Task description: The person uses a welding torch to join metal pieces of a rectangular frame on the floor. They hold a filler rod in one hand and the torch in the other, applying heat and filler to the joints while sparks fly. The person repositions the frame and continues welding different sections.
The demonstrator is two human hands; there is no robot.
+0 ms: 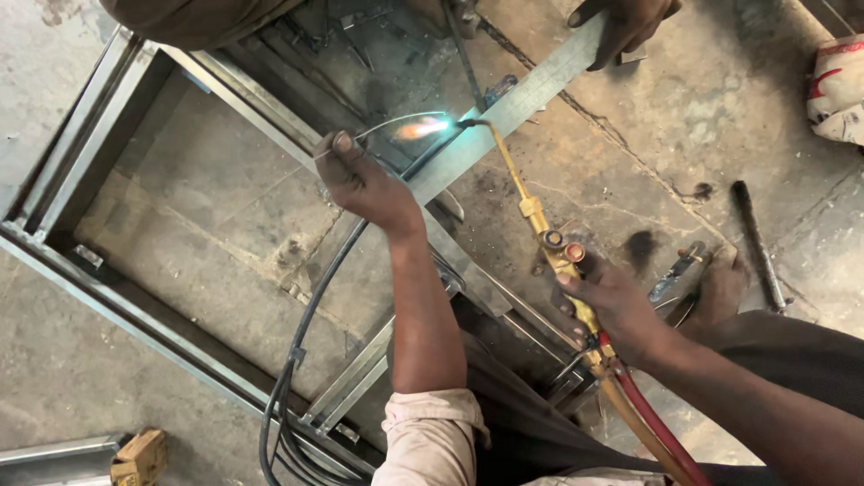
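While the flame (421,130) burns at the torch tip against the long edge of the flat steel bar (513,110), the right hand (619,306) grips the brass gas torch (545,236) closed around its handle. The left hand (360,180) pinches a thin filler rod (396,121), its end at the flame. Another person's hand (621,25) holds the bar's far end. The bar lies slantwise over the steel frame (108,288); bare concrete floor (684,135) opens right of it.

Open concrete floor (747,117) right of metal bar (513,108); black hoses (306,333) leftward.
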